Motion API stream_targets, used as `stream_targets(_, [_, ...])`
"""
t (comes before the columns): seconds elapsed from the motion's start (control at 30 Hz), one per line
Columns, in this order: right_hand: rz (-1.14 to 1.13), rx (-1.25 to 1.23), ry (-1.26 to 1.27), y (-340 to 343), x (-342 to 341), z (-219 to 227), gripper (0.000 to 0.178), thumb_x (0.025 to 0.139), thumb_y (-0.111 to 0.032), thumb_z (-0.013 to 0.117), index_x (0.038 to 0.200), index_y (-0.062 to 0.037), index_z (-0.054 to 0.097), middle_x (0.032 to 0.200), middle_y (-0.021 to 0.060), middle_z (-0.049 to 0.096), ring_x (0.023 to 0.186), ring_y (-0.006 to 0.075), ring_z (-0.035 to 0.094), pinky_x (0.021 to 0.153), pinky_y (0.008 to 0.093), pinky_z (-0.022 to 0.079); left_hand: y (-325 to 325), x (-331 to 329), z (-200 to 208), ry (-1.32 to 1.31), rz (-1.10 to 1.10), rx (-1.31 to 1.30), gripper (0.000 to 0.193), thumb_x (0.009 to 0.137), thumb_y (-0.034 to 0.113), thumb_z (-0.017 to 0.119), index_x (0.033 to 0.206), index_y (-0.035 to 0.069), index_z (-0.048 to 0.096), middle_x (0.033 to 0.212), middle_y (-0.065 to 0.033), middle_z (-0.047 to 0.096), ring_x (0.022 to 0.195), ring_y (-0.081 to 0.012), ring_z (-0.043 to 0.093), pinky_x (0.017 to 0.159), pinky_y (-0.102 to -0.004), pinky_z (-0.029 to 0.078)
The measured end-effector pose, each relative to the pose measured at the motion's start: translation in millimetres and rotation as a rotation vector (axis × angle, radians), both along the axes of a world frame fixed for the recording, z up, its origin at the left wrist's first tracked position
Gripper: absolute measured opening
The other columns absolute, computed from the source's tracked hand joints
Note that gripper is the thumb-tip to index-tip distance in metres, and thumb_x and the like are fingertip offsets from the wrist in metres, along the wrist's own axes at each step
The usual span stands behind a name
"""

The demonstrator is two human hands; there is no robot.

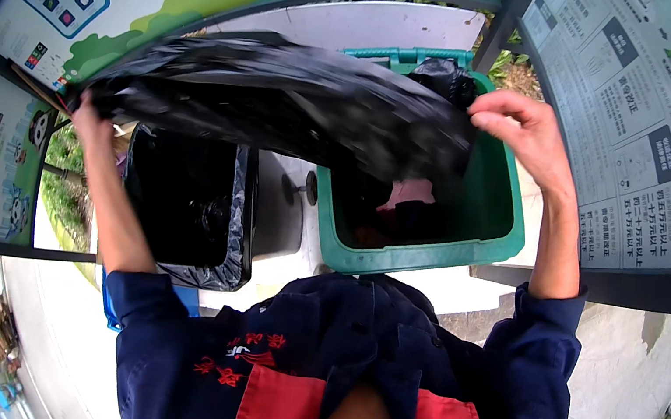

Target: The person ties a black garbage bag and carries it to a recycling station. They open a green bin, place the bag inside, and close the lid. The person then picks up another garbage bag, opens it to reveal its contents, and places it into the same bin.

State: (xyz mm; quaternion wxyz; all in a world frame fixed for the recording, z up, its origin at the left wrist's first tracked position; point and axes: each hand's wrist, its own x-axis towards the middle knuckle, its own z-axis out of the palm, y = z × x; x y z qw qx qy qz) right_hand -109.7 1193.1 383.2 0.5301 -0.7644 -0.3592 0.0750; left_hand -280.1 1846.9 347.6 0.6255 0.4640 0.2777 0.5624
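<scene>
A large black plastic bag [283,99] is stretched sideways in front of me, blurred in places. At its left end, my left hand [92,124] is closed on the plastic, with the fingers partly hidden. My right hand [526,130] pinches the bag's right end between thumb and fingers. Below the bag's right half stands a green bin [417,263] with its top uncovered; a pink item [411,194] and dark contents show inside. Bunched black plastic [444,79] lies at the green bin's far rim, just left of my right hand.
Left of the green bin stands another bin [245,221] lined with black plastic folded over its rim. Printed boards rise on the left [0,145], at the back [146,18] and on the right [639,145]. A blue edge [187,298] shows near my left sleeve.
</scene>
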Motion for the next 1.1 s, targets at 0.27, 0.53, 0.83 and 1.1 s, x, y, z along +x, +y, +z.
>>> stream_targets(0.27, [-0.036, -0.315, 0.384, 16, 82, -230, 0.080, 0.057, -0.012, 0.077, 0.128, -0.0050, 0.040, 0.118, 0.0162, 0.051, 0.105, 0.0246, 0.052, 0.087, 0.0334, 0.043, 109, -349, -56, -0.046, 0.411, -0.189, 0.035, 0.091, 0.019, 0.044, 0.110, -0.009, 0.052, 0.112, -0.0168, 0.056, 0.100, -0.0298, 0.054, 0.088, -0.0474, 0.045])
stream_targets(0.53, [0.483, -0.945, 0.171, 103, 50, -484, 0.067, 0.059, -0.036, 0.077, 0.119, -0.0202, 0.052, 0.130, 0.0099, 0.043, 0.121, 0.0284, 0.039, 0.097, 0.0368, 0.035, -20, -390, -72, 0.177, 0.714, -0.309, 0.036, 0.089, 0.013, 0.041, 0.107, -0.017, 0.048, 0.108, -0.0230, 0.055, 0.099, -0.0352, 0.055, 0.086, -0.0496, 0.047])
stream_targets(0.83, [-0.743, -0.300, -0.183, 12, 197, -230, 0.030, 0.072, 0.003, 0.039, 0.089, -0.0063, 0.063, 0.093, 0.0158, 0.062, 0.090, 0.0300, 0.059, 0.083, 0.0353, 0.045, -84, -237, -44, 0.447, 0.085, -0.094, 0.032, 0.086, 0.013, 0.043, 0.109, -0.006, 0.054, 0.105, -0.0143, 0.059, 0.094, -0.0225, 0.058, 0.087, -0.0319, 0.044])
stream_targets(1.1, [-0.599, 0.846, -0.588, -155, 144, 109, 0.031, 0.080, 0.001, 0.042, 0.109, 0.0045, 0.051, 0.102, 0.0193, 0.058, 0.090, 0.0290, 0.058, 0.081, 0.0367, 0.050, -426, 56, -76, 0.346, -1.339, 0.570, 0.027, 0.069, -0.001, 0.053, 0.095, 0.003, 0.055, 0.092, -0.0078, 0.056, 0.091, -0.0193, 0.054, 0.085, -0.0300, 0.041])
